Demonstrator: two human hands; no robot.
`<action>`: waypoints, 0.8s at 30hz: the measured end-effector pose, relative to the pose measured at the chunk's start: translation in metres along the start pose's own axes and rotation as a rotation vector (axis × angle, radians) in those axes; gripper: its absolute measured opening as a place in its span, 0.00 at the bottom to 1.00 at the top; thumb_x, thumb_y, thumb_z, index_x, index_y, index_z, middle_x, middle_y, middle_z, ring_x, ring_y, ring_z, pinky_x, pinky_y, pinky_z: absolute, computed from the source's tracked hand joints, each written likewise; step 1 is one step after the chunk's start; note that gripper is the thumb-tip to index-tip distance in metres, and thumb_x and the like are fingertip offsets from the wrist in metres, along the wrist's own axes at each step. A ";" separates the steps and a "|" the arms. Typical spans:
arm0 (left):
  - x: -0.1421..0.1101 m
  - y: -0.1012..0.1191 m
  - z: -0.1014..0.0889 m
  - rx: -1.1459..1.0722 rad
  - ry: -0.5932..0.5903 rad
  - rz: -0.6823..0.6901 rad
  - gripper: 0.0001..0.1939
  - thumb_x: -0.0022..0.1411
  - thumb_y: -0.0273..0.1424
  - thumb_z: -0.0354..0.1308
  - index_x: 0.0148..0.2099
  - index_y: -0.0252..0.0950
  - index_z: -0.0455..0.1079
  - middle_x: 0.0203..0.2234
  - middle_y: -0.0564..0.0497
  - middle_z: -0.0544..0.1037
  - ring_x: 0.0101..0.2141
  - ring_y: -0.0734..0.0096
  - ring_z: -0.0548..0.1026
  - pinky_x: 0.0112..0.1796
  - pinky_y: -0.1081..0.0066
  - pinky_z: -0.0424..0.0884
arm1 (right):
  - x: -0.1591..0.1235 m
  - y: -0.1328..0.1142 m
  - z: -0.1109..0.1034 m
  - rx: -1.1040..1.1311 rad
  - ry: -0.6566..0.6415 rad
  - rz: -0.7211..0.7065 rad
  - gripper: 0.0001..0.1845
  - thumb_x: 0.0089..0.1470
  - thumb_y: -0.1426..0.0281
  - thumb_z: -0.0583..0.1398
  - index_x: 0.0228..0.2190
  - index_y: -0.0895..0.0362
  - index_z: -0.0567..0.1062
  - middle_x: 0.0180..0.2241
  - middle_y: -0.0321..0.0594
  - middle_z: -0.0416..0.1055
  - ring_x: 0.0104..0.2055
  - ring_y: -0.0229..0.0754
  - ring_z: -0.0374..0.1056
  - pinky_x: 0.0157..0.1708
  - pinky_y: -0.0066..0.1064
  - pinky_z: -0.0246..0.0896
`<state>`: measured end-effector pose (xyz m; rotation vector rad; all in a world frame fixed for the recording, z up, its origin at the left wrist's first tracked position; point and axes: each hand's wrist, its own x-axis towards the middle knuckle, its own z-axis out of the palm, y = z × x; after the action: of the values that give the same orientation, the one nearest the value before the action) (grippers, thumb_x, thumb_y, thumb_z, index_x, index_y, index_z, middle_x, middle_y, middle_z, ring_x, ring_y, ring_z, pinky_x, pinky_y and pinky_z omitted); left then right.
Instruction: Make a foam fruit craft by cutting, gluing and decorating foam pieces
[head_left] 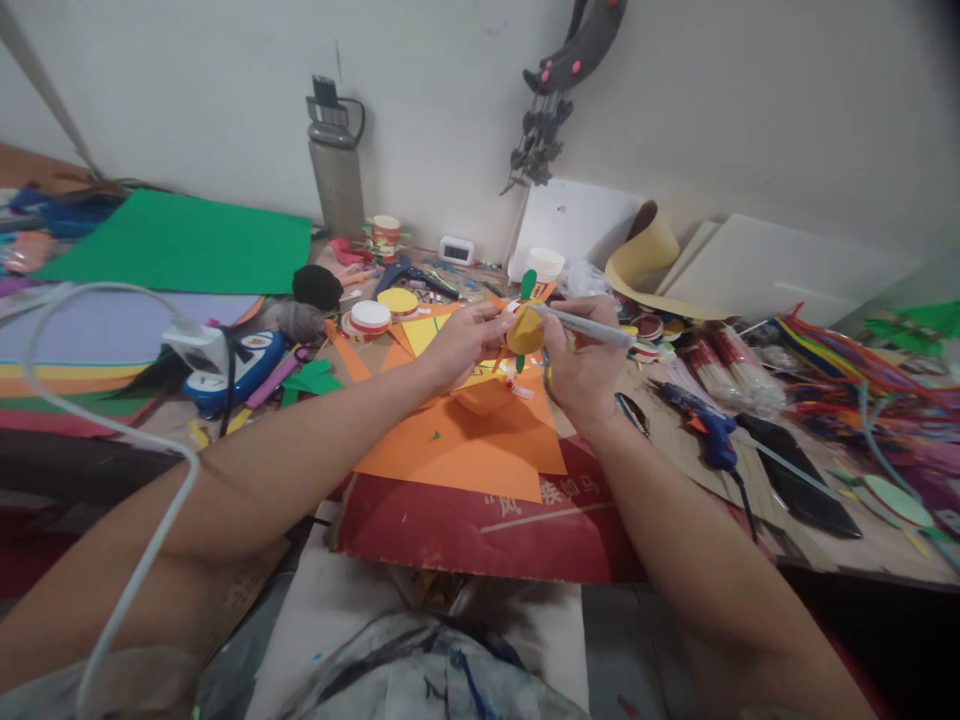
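Above the orange paper sheets [465,450], my left hand [469,345] grips the edge of a small round craft piece [525,335] with a yellow face. Green paper tabs [529,284] stick out at its top and bottom. A grey pen [589,327] is in the closed fingers of my right hand [589,370], its tip at the yellow face. Whether the tip touches is too blurred to tell. Just below the piece are small white and red scraps [514,385].
A red board [480,530] lies under the orange paper. To the right are a blue glue gun [705,425] and a black phone-like slab [802,475]. Paper tubs [367,318], a grey bottle [336,180] and green sheets [195,240] stand or lie left. A white cable [150,570] crosses my left arm.
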<state>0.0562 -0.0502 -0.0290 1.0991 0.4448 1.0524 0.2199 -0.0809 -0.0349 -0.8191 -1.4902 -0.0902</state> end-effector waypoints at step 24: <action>0.000 0.007 0.003 -0.072 0.131 -0.046 0.06 0.66 0.29 0.65 0.37 0.31 0.75 0.31 0.47 0.83 0.32 0.68 0.82 0.43 0.63 0.80 | 0.003 0.005 -0.001 0.044 0.046 0.041 0.10 0.65 0.59 0.62 0.39 0.52 0.74 0.35 0.37 0.73 0.36 0.41 0.75 0.38 0.38 0.73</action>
<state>0.0550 -0.0516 -0.0213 0.9556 0.5296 1.0956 0.2242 -0.0764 -0.0343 -0.8067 -1.4264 -0.0451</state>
